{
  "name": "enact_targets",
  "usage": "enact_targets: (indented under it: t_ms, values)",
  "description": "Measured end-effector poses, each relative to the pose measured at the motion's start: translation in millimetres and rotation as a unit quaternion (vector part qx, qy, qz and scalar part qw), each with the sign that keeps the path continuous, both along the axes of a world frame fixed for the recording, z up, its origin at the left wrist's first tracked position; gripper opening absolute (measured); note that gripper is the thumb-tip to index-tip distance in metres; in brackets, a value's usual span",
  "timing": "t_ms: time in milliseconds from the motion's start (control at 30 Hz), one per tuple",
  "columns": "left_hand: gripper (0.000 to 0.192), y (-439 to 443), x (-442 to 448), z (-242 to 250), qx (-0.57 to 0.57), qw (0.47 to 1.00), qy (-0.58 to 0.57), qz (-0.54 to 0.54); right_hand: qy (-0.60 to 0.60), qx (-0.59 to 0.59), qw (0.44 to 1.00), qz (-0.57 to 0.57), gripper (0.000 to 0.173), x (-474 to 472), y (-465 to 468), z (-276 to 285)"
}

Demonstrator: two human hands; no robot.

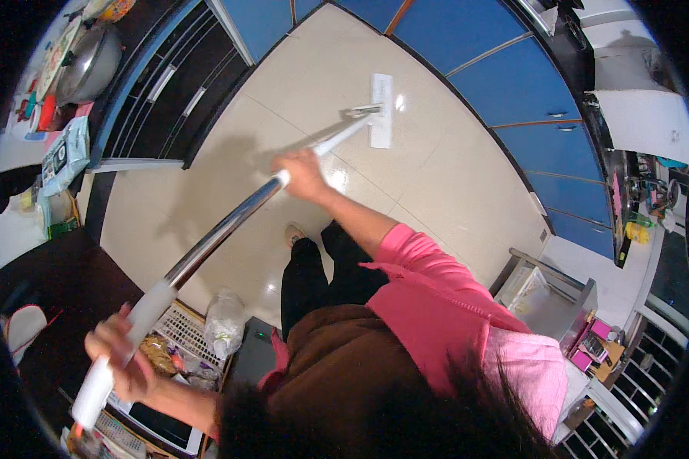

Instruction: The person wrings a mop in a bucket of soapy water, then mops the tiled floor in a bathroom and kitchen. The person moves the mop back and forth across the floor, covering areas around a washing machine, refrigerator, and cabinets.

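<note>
A flat mop with a long white and chrome handle runs diagonally from the lower left to the upper middle. Its white rectangular head lies on the pale tiled floor, near the blue cabinets. My left hand is closed around the white grip near the handle's upper end. Further down the pole, at the white collar where chrome meets white tube, my right hand holds it. The undersides of both hands' fingers are partly hidden.
Blue cabinets line the right side, and a dark drawer unit stands at upper left. Baskets with packets, a clear plastic bag and a dark table are at lower left. A metal rack stands at right.
</note>
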State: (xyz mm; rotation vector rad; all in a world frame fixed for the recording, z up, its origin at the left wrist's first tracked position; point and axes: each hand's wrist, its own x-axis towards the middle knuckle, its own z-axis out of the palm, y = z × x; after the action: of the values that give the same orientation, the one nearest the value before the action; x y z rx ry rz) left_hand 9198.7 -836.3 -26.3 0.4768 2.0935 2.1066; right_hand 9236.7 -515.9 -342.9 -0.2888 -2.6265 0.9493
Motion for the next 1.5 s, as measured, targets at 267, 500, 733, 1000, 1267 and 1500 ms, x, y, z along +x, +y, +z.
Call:
enact_targets:
  t_ms: [267, 500, 733, 1000, 1267, 1500]
  values:
    - [0.03, -6, -18, 16, 0.093, 0.978, 0.057, -0.178, -0.034, -0.069, 0.996, 0.039, 0.02, 19, 4, 42]
    - [0.022, 122, -10, -82, 0.14, 0.942, -0.11, -0.285, -0.126, -0.032, 0.986, -0.107, 0.014, 149, 101, -21]
    - [0.021, 252, 25, -156, 0.12, 0.893, -0.215, -0.376, -0.287, 0.004, 0.927, -0.243, 0.013, 237, 219, -77]
    - [0.021, 258, -9, -149, 0.095, 0.906, -0.149, -0.385, -0.271, 0.055, 0.927, -0.253, 0.018, 185, 239, -86]
    - [0.029, 213, -71, -74, 0.037, 0.954, -0.018, -0.296, -0.11, 0.058, 0.97, -0.208, 0.018, 46, 201, -45]
    - [0.038, 163, -28, -10, -0.057, 0.983, 0.058, -0.166, -0.129, 0.031, 0.991, -0.018, 0.015, -9, 170, 11]
